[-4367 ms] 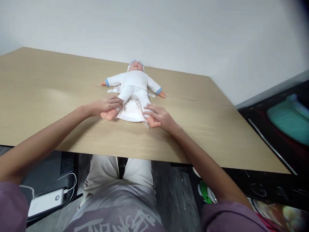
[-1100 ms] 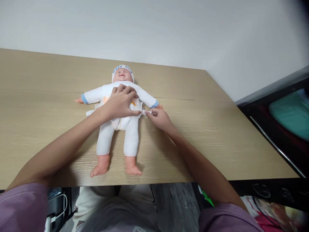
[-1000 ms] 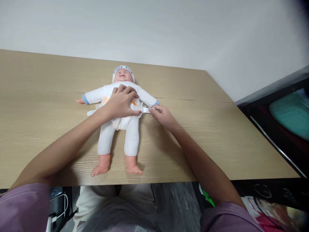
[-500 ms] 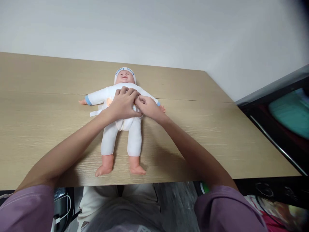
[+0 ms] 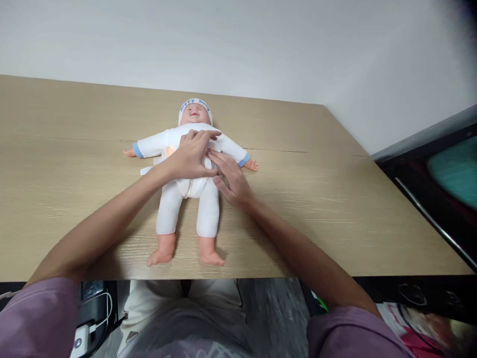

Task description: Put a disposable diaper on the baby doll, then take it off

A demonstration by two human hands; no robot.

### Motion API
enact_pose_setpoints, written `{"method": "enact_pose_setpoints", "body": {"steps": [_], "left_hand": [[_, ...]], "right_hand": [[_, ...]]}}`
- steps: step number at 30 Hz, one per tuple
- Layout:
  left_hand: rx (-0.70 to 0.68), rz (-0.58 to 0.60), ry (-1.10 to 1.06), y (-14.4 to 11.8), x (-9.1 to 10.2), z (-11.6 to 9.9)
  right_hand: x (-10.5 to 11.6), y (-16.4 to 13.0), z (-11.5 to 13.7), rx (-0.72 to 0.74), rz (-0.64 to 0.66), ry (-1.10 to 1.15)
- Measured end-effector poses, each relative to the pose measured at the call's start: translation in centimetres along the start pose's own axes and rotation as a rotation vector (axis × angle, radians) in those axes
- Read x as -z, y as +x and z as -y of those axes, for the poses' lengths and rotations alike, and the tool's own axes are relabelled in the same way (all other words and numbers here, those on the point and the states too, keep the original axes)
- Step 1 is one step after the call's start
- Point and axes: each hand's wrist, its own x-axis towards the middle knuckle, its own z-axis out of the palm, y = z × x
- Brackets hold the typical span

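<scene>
Left hand (image 5: 190, 158) lies palm-down, fingers spread flat — on the white-suited plastic baby doll's (image 5: 188, 186) belly; right hand (image 5: 230, 178), fingers open, presses beside it on the light wooden bench (image 5: 335, 199).

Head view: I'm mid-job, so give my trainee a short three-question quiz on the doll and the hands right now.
1. True or false: the baby doll in white clothes lies face up on the pale wooden table.
2. Which hand covers the doll's belly: A left hand, B right hand?
3. Fill in: a loose white diaper tab sticks out beside the person's ____ wrist.

Key: 1 true; 2 A; 3 left.
</scene>
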Motion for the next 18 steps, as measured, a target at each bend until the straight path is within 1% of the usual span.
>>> {"method": "enact_pose_setpoints", "body": {"steps": [2, 4, 6, 7, 8, 10, 12, 14, 16, 18], "left_hand": [[-0.065, -0.048, -0.161, -0.6, 0.8, 0.8], [-0.077, -0.171, -0.252, -1.8, 1.6, 1.8], [-0.027, -0.311, -0.21, -3.8, 2.2, 3.0], [0.02, -0.361, -0.158, -5.0, 2.5, 3.8], [0.081, -0.386, -0.101, -6.3, 2.6, 4.6], [0.216, -0.356, 0.003, -9.0, 2.9, 6.3], [0.328, -0.261, 0.091, -11.5, 3.1, 7.8], [0.389, -0.173, 0.181, -13.3, 3.3, 8.8], [0.428, -0.12, 0.249, -14.1, 3.5, 9.4], [0.472, -0.075, 0.258, -14.0, 3.6, 9.7]], "right_hand": [[-0.1, 0.1, -0.7, 0.033, -0.004, -0.002], [0.0, 0.1, -0.9, 0.053, 0.0, -0.015], [0.2, 0.1, -0.7, 0.051, 0.008, -0.044], [0.4, 0.1, -0.5, 0.045, 0.009, -0.062], [0.6, 0.2, -0.2, 0.04, 0.0, -0.08], [0.9, 0.5, 0.7, 0.033, -0.044, -0.116], [1.2, 1.4, 1.9, 0.02, -0.117, -0.151], [1.2, 2.8, 3.2, 0.016, -0.172, -0.172], [1.0, 4.7, 4.5, 0.046, -0.155, -0.162], [0.3, 6.9, 5.5, 0.092, -0.065, -0.144]]}}
